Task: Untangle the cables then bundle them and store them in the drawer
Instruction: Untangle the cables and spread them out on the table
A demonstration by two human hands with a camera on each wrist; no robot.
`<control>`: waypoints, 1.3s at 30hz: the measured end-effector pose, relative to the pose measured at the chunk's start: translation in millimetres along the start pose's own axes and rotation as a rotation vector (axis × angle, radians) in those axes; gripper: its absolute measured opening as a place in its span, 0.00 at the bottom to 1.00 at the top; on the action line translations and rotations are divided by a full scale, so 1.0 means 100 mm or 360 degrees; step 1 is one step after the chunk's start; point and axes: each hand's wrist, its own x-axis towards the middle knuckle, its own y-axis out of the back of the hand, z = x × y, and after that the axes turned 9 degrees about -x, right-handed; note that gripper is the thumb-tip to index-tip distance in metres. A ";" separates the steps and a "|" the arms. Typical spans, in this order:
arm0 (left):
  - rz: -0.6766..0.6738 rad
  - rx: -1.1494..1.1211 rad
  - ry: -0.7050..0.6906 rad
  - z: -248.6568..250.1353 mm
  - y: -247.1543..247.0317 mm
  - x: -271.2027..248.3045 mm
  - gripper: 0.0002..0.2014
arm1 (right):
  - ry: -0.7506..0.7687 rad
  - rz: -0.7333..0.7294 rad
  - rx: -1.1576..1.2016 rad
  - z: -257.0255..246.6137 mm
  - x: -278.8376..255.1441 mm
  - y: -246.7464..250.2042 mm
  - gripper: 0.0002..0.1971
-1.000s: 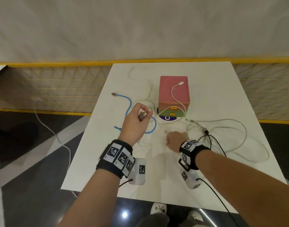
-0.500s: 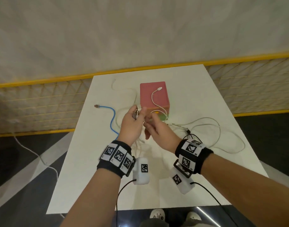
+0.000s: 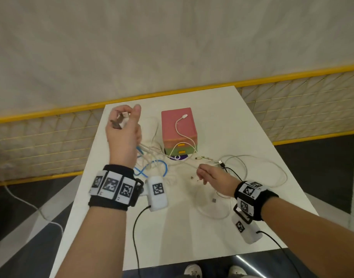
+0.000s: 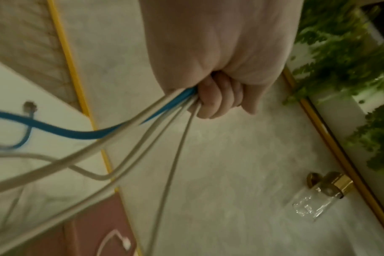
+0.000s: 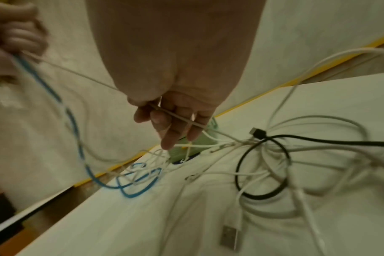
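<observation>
My left hand point(image 3: 123, 125) is raised over the table's far left and grips a bunch of cable ends. In the left wrist view, a blue cable point(image 4: 61, 132) and several white cables point(image 4: 129, 152) run out of that fist point(image 4: 219, 98). My right hand point(image 3: 209, 175) is low near the table's middle. A thin white cable point(image 5: 182, 119) lies taut across its fingers point(image 5: 175, 131), pinched under the thumb. The tangle lies between the hands: blue loops point(image 3: 156, 167), white loops point(image 3: 258, 167) and a black cable point(image 3: 231, 171). The pink and green drawer box point(image 3: 178, 127) stands behind, drawers shut, with a white cable point(image 3: 179, 127) draped on it.
The white table point(image 3: 222, 121) has edges close on the left and front. A loose USB plug point(image 5: 228, 239) and a black loop point(image 5: 263, 173) lie near my right hand. A yellow-railed mesh barrier point(image 3: 42, 137) runs behind. Another cable point(image 3: 32, 207) trails on the floor at left.
My hands have parted. The left one rose up and to the left with the cable ends, lifting the blue cable. The right one dropped back to the right along a white cable.
</observation>
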 end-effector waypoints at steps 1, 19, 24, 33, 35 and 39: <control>-0.0024 0.0118 -0.0074 0.03 0.04 0.01 0.11 | -0.0031 0.0058 0.0010 0.02 -0.01 0.05 0.14; -0.1048 0.1148 0.0259 -0.40 -0.11 -0.43 0.14 | 0.0252 0.0337 0.0159 -0.48 0.05 0.37 0.15; -0.0510 0.0777 -0.0085 -0.09 -0.01 -0.30 0.12 | 0.0147 0.0288 0.0161 -0.26 -0.01 0.47 0.17; -0.0263 0.0641 -0.0179 -0.03 0.13 -0.29 0.15 | 0.0064 0.0468 0.0122 -0.11 -0.03 0.69 0.18; -0.0119 0.0531 -0.0188 0.01 0.17 -0.25 0.15 | -0.0016 0.0464 0.0080 0.01 -0.05 0.75 0.18; -0.0050 0.0786 -0.0193 0.00 0.31 -0.09 0.14 | -0.0204 0.0502 -0.0013 0.20 -0.12 0.78 0.19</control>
